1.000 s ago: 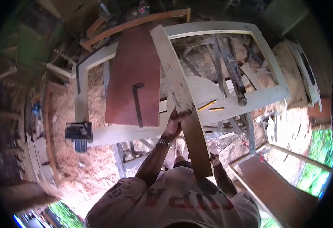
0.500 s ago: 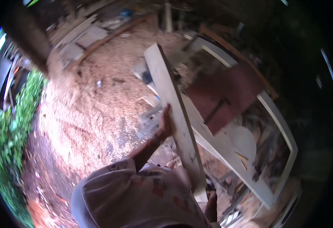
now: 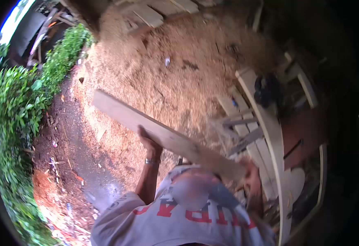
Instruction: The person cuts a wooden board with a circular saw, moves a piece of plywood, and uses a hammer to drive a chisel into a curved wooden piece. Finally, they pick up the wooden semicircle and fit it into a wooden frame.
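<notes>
A long flat wooden plank [image 3: 173, 141] lies slantwise across my front, over the shavings-covered ground, with its far end to the upper left. My left hand [image 3: 150, 142] grips its near edge around the middle, the thumb side showing against the wood. At the plank's lower right end, my right hand [image 3: 251, 173] is closed around it, slightly blurred. A bracelet [image 3: 150, 161] sits on my left wrist.
To the right stands a bench with a long pale board [image 3: 273, 141], a dark power tool [image 3: 266, 91] and a reddish panel [image 3: 304, 133]. Several boards [image 3: 261, 162] lie beside it. Wood shavings [image 3: 179, 90] cover the ground; green plants [image 3: 17, 106] line the left.
The plank has swung left, from pointing away beside the bench to slanting across the shavings, with both hands still on it. My view has turned left, so the bench appears further right.
</notes>
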A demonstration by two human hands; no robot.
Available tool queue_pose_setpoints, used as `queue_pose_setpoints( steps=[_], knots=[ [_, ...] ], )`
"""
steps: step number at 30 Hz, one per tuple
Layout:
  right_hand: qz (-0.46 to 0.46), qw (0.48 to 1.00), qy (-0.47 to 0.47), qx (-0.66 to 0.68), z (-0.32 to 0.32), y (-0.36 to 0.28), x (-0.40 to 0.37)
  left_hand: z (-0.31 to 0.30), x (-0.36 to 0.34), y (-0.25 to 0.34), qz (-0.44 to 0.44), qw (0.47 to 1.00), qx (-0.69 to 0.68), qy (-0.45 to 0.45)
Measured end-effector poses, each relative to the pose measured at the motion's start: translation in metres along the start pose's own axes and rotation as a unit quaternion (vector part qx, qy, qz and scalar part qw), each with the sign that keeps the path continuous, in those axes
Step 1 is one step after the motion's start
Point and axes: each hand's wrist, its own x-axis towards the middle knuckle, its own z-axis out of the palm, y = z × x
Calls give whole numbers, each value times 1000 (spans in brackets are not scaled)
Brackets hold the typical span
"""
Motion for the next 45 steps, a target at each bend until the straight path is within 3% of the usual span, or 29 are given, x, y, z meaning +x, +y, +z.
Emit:
queue_pose_setpoints(
  steps=[1,2,3,4,5,7,12,14,16,19,20,23,30,33,35,36,37,38,39,40,42,43,45],
  knots=[
    [-6,1000,17,21,40,-12,17,13,7,21,16,993,40,109],
    [-91,996,10,-12,79,-21,41,-40,54,8,96,984,61,136],
    [-82,997,4,-4,110,-34,62,-39,59,15,153,973,107,133],
    [-93,995,43,-14,119,-43,100,-22,61,38,61,992,50,96],
    [-181,975,84,-96,187,-62,90,-29,78,42,67,991,47,108],
    [-163,980,40,-109,236,-89,129,-17,104,59,-13,991,-19,130],
    [-203,953,1,-224,355,-143,284,-69,255,48,-61,987,-70,135],
    [-213,942,-7,-258,384,-158,321,-18,260,71,-96,967,-87,218],
    [-205,943,-7,-262,426,-179,356,-38,310,72,-104,971,-95,196],
    [-225,948,-57,-218,499,-236,361,4,352,78,-104,964,-132,205],
    [-233,954,-86,-168,504,-243,345,16,344,87,-112,962,-133,210],
    [-213,967,-138,-10,546,-298,387,65,418,80,-110,949,-199,216],
    [-321,936,24,-145,556,-353,477,216,603,36,-111,954,-164,225],
    [-262,936,84,-218,500,-346,540,300,711,6,-103,955,-147,237],
    [-200,922,182,-278,479,-337,548,307,822,-34,-73,984,21,161],
    [-158,909,233,-308,458,-325,545,321,868,-57,-8,960,259,104],
    [-104,925,250,-265,409,-295,562,356,897,-61,-84,992,-34,92],
    [-73,925,289,-238,410,-293,544,392,927,-66,-160,926,-317,131],
    [-37,922,328,-202,418,-284,524,403,966,-88,-197,902,-383,27],
    [-13,914,355,-194,417,-275,508,477,975,-83,-202,886,-337,246],
    [25,895,405,-182,425,-268,478,529,1043,-116,-202,870,-353,278],
    [34,884,429,-183,435,-272,464,584,1024,-118,-245,843,-349,328],
    [16,887,447,-109,453,-287,449,665,999,-134,-239,838,-354,339]
  ],
)
